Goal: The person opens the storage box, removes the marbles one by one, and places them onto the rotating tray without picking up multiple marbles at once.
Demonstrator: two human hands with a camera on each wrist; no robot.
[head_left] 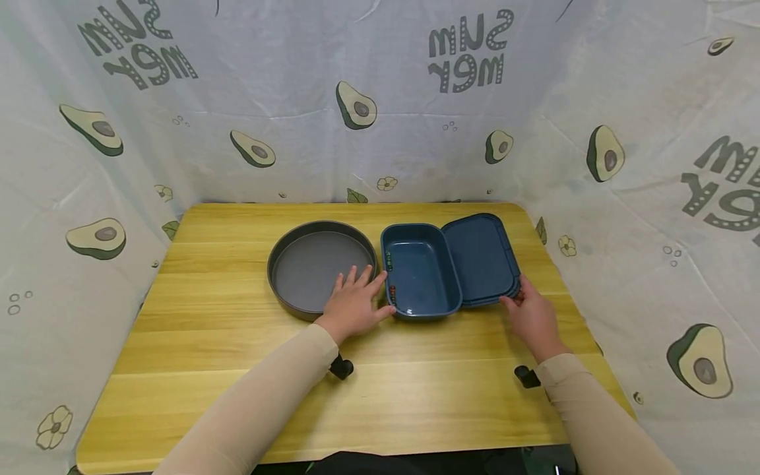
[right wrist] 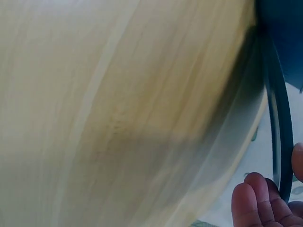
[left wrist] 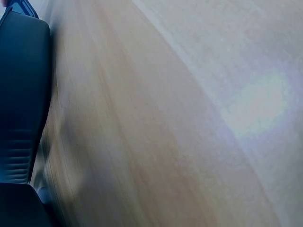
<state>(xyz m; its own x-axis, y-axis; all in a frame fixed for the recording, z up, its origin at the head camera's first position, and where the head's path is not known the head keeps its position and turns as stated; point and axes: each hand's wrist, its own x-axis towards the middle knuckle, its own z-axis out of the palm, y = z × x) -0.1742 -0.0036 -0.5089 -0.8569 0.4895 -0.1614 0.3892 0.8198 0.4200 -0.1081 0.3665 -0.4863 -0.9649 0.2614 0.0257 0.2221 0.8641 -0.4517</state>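
A dark blue rectangular box (head_left: 418, 274) stands uncovered on the table, with small green pieces (head_left: 388, 261) and red pieces (head_left: 392, 294) along its inner left side. My left hand (head_left: 355, 303) lies with fingers spread between the box and a round grey pan (head_left: 317, 264); its thumb and index fingertip are right at the box's left rim. A matching blue lid (head_left: 481, 257) leans close against the box's right side. My right hand (head_left: 532, 320) pinches its near right corner, and the right wrist view shows fingers (right wrist: 258, 198) and thumb around the lid's edge (right wrist: 284, 127).
Both forearms reach over the near part of the wooden table (head_left: 225, 343). A printed curtain (head_left: 285, 158) hangs behind the table and along both sides. A dark piece (head_left: 341, 367) sticks out at the left wrist, another (head_left: 526, 377) at the right.
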